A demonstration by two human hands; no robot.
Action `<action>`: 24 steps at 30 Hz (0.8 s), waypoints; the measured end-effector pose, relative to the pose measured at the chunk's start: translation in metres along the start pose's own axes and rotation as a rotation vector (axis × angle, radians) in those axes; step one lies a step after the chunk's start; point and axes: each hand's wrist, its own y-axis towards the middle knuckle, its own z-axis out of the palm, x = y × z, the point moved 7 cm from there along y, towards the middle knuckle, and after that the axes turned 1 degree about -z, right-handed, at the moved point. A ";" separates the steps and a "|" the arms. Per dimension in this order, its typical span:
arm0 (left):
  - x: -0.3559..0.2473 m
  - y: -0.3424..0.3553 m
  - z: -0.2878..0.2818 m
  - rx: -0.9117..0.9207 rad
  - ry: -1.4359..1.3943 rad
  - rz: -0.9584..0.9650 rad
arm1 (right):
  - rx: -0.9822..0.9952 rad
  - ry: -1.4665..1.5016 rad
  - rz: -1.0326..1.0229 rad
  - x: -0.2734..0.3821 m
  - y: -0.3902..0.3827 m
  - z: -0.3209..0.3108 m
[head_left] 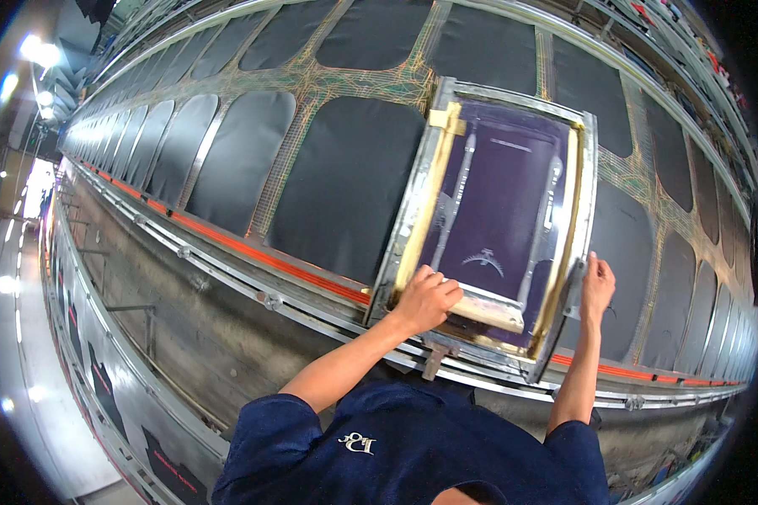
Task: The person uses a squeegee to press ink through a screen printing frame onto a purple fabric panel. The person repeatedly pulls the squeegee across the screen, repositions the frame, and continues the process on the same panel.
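A metal-framed printing screen (588,160) with dark purple ink (505,202) and taped edges lies across a long printing bed of black panels. My left hand (425,299) is closed on a pale squeegee bar (493,311) at the near end of the screen, inside the frame. My right hand (597,288) has curled fingers at the frame's right outer edge, by a grey metal piece (574,286); it appears to grip that edge.
Rows of black panels (341,185) over patterned mesh run left and right along the bed. Its near edge has an orange strip (227,244) and a metal rail (227,269). A lit aisle (42,362) with another metal bench (126,396) lies at left.
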 end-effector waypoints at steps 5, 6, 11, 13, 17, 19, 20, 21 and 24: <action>0.078 -0.034 -0.067 0.007 0.145 0.038 | 0.056 0.153 0.018 0.036 -0.049 0.119; 0.094 -0.050 -0.088 0.011 0.172 0.030 | 0.108 0.195 0.091 0.063 -0.070 0.144; 0.175 -0.142 -0.155 0.102 0.250 0.008 | 0.046 0.104 -0.064 0.164 -0.138 0.242; 0.186 -0.167 -0.162 0.138 0.238 0.007 | 0.066 0.140 -0.019 0.171 -0.146 0.262; 0.208 -0.188 -0.161 0.085 0.243 0.056 | 0.041 0.091 0.015 0.189 -0.153 0.263; 0.216 -0.179 -0.160 0.036 0.235 0.088 | 0.057 0.057 0.053 0.178 -0.156 0.268; 0.225 -0.171 -0.157 0.042 0.225 0.101 | 0.062 0.041 0.061 0.175 -0.151 0.273; 0.236 -0.162 -0.156 0.049 0.223 0.112 | 0.059 0.030 0.052 0.172 -0.153 0.279; 0.271 -0.111 -0.151 0.023 0.236 0.156 | 0.070 -0.101 -0.013 0.165 -0.150 0.284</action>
